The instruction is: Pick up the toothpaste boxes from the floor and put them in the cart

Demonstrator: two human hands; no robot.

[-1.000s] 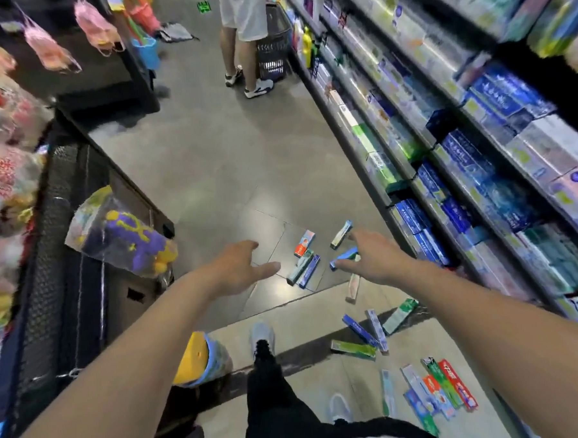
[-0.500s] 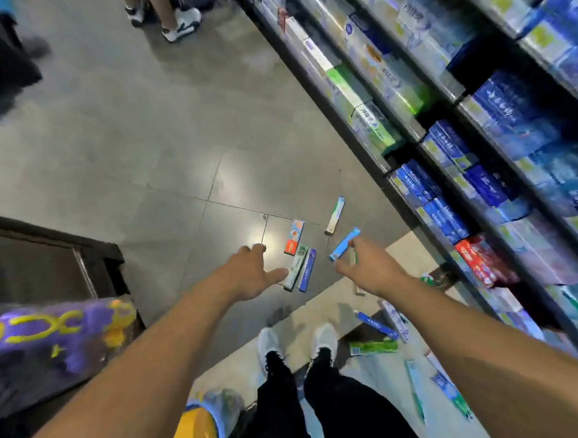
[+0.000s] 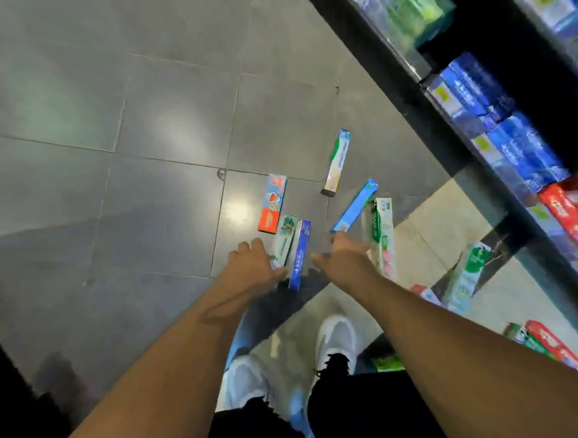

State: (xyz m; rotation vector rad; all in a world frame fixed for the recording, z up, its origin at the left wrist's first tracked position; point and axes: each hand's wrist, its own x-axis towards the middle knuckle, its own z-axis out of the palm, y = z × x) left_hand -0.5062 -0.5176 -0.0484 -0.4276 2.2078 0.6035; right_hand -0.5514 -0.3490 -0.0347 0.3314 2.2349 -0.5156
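**Hands low over scattered toothpaste boxes**

Both hands reach to the floor [image 3: 141, 109]. The left hand [image 3: 250, 266] touches a dark blue toothpaste box [image 3: 300, 255] with loose fingers; the right hand [image 3: 345, 257] holds nothing, just below a light blue box [image 3: 355, 206]. The store shelf [image 3: 443, 117] holds stacked boxes.

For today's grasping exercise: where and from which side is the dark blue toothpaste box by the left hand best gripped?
Probably across its long narrow sides near the middle, coming from above. The dark blue toothpaste box lies flat on the floor, a pale green box close along its left side, so little room there.

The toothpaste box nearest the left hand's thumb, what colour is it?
Deep blue with white lettering, lying on the floor: the toothpaste box shows best in the head view.
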